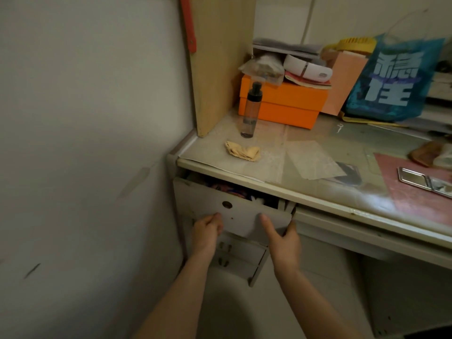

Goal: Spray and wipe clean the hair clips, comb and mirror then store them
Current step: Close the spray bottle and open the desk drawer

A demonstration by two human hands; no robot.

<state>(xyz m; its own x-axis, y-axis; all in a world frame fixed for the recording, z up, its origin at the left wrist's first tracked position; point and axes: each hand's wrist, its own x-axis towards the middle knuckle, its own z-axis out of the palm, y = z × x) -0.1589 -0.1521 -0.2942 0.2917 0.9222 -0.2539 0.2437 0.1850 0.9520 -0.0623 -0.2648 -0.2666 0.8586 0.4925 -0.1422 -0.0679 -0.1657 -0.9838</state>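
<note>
Both hands hold the top drawer (pixel 234 211) by its lower edge, left hand (pixel 206 232) curled under, right hand (pixel 283 243) gripping its corner (no handle, presumably). Spray bottle (pixel 250 111) and cloth (pixel 243 151) wait on the desk; mirror (pixel 425 182) far right.

Light: dim and flat where I stand; brightest on the bench (pixel 318 152) top, which carries a soft sheen.
Shadow: deep beneath the bench.
Sharpness: soft, blurred toward the right edge.
Distortion: wide-angle bending of edges.
</note>
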